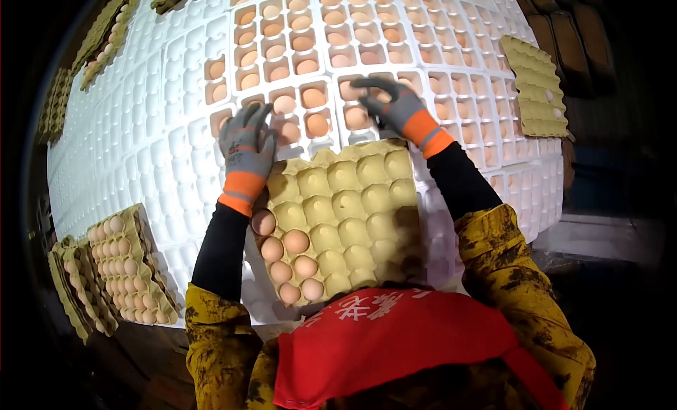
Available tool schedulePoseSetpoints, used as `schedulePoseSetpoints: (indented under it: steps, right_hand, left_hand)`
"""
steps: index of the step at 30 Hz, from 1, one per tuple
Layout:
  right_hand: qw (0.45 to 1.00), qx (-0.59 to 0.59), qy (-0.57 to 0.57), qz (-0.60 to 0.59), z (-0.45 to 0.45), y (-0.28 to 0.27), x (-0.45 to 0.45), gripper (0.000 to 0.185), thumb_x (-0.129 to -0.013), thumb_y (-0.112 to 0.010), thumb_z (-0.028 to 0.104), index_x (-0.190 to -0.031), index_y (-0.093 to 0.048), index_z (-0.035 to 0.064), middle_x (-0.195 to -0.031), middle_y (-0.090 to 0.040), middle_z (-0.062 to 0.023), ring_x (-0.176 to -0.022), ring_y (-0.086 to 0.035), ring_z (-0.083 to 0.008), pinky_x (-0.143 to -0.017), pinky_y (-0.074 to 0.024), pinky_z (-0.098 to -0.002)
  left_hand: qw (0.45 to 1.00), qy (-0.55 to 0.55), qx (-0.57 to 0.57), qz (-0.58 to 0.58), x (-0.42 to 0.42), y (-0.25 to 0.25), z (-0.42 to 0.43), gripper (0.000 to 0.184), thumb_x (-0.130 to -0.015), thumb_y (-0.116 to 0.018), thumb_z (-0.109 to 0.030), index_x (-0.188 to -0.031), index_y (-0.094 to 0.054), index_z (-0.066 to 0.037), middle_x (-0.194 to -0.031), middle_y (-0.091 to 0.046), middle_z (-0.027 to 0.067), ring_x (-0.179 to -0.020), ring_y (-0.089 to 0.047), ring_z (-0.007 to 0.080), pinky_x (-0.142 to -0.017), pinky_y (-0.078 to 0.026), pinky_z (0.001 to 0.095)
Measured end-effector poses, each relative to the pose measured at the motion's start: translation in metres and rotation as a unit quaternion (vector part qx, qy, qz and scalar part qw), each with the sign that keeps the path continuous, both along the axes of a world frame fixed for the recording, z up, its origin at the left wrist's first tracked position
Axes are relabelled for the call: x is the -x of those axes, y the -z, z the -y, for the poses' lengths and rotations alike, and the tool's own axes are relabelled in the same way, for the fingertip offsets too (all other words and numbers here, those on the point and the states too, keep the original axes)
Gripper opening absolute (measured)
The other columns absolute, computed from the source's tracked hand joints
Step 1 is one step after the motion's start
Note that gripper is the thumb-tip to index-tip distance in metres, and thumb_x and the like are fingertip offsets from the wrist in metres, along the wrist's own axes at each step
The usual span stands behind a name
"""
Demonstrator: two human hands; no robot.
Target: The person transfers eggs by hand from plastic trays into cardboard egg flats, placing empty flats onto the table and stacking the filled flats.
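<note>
Both hands wear grey gloves with orange cuffs. My left hand (247, 138) is over the white foam trays, fingers pointing away and slightly curled, beside several brown eggs; what lies under its fingers is hidden. My right hand (391, 103) reaches over another white tray (338, 114), its fingers bent above a brown egg (356, 117); whether they hold one is unclear. Between my forearms lies a yellowish pulp tray (352, 205), mostly bare cups, with several brown eggs (296, 241) in its left columns.
White foam trays (190, 86) cover the surface, many cells filled with eggs toward the middle and right. Pulp trays with eggs (127, 265) stand at the lower left and upper left. Another pulp tray (537, 89) lies at the right, near dark objects.
</note>
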State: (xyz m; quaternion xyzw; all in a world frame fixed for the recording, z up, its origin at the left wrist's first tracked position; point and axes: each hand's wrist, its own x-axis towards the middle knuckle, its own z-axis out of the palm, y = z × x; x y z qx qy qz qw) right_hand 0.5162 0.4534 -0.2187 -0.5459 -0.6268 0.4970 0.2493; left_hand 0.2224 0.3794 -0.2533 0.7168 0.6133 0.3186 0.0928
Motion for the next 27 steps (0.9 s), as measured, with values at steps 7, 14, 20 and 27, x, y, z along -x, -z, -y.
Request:
schedulePoseSetpoints:
  steps: [7,14,20,27]
  right_hand:
    - [0.873,-0.416,-0.143,0.209,0.009,0.033,-0.032,0.039,-0.098,-0.058,0.023,-0.137,-0.058,0.0182,-0.140,-0.058,-0.0106,-0.135,-0.046,-0.0354,-0.111,-0.0392,-0.0457]
    - [0.979,-0.075,-0.185,-0.046,0.138,-0.042,0.022,0.030,-0.089,-0.072,0.019,-0.119,-0.069,0.0125,-0.111,-0.067,-0.0084,-0.098,-0.064,-0.0277,-0.083,-0.0544,-0.0377]
    - [0.887,-0.277,-0.320,0.183,0.189,0.004,0.101,0.043,-0.087,-0.067,0.037,-0.124,-0.064,0.0143,-0.111,-0.066,-0.0095,-0.102,-0.064,-0.0293,-0.089,-0.0513,-0.0424]
    - [0.966,0.108,-0.175,-0.154,0.184,-0.020,0.049,0.046,-0.086,-0.069,0.042,-0.121,-0.064,0.0129,-0.105,-0.062,-0.0112,-0.093,-0.064,-0.0237,-0.078,-0.0543,-0.0369]
  left_hand:
    - [0.986,-0.012,0.066,0.154,0.023,-0.038,0.057,0.032,-0.100,-0.057,-0.006,-0.132,-0.061,-0.001,-0.131,-0.063,0.0110,-0.123,-0.057,0.0202,-0.107,-0.043,0.0336]
    - [0.991,0.000,0.132,0.024,0.029,-0.063,0.195,0.044,-0.085,-0.070,0.002,-0.128,-0.065,-0.006,-0.126,-0.064,0.0124,-0.121,-0.058,0.0292,-0.104,-0.046,0.0389]
    - [0.993,-0.003,0.097,-0.070,-0.007,-0.041,0.220,0.044,-0.083,-0.076,-0.015,-0.125,-0.065,-0.010,-0.116,-0.065,0.0153,-0.105,-0.061,0.0360,-0.089,-0.050,0.0441]
    - [0.975,-0.089,0.160,0.126,-0.006,-0.039,0.211,0.030,-0.086,-0.068,-0.012,-0.115,-0.066,-0.006,-0.103,-0.064,0.0070,-0.091,-0.064,0.0226,-0.080,-0.053,0.0353]
